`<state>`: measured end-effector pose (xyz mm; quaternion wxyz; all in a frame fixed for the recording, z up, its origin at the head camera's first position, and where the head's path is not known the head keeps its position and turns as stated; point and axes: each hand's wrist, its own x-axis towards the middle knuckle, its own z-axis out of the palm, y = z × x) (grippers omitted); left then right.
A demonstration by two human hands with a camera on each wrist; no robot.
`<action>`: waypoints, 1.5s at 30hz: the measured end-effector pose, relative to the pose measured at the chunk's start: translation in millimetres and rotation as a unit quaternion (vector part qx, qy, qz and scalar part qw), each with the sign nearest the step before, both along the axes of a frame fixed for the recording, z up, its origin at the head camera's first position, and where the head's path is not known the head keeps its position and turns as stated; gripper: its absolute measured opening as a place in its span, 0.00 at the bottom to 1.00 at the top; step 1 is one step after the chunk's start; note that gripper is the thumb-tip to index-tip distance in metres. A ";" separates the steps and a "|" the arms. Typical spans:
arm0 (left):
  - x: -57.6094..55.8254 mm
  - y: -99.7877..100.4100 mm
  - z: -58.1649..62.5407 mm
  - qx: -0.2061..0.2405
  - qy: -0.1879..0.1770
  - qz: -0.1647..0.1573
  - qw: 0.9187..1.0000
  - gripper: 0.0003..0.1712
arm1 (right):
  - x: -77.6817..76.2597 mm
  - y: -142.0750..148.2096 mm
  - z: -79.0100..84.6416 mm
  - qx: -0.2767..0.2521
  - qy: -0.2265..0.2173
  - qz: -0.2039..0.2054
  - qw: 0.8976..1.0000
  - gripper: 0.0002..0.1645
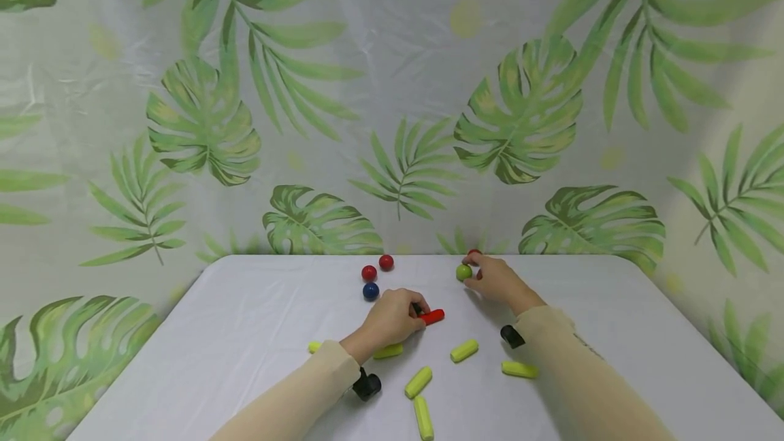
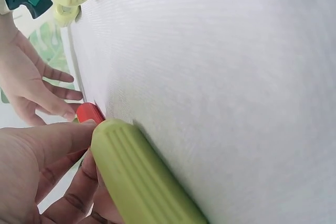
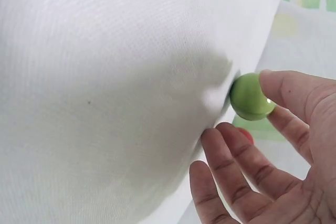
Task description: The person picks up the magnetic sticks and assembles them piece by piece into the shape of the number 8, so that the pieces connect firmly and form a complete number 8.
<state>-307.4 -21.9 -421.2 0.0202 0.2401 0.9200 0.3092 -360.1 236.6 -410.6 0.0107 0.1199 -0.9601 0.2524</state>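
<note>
My left hand pinches a short red stick between thumb and fingers at the table's middle. A dark green bit shows under its fingers; its kind is hidden. In the left wrist view the red stick lies beyond the thumb, with a ridged yellow-green stick close to the hand. My right hand holds a green ball at the far side, thumb and index finger about it. In the right wrist view the green ball touches the cloth, the other fingers spread apart.
Two red balls and a blue ball sit left of centre at the back. Another red ball is partly hidden behind my right hand. Several yellow-green sticks lie nearer. A leaf-print curtain hangs behind the white table.
</note>
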 end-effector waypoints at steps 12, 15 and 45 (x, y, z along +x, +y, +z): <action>2.1 -0.7 -0.8 -0.004 0.006 0.002 1.000 0.09 | -3.8 -3.5 -6.2 -0.005 0.012 -0.008 1.000 0.21; 1.5 0.1 -0.9 -0.006 0.007 0.004 1.000 0.09 | -4.1 -4.3 -6.0 -0.007 0.012 -0.014 1.000 0.20; -2.6 0.2 1.3 -0.038 0.021 0.014 0.999 0.09 | -4.9 -9.5 -3.6 -0.008 0.008 -0.008 1.000 0.17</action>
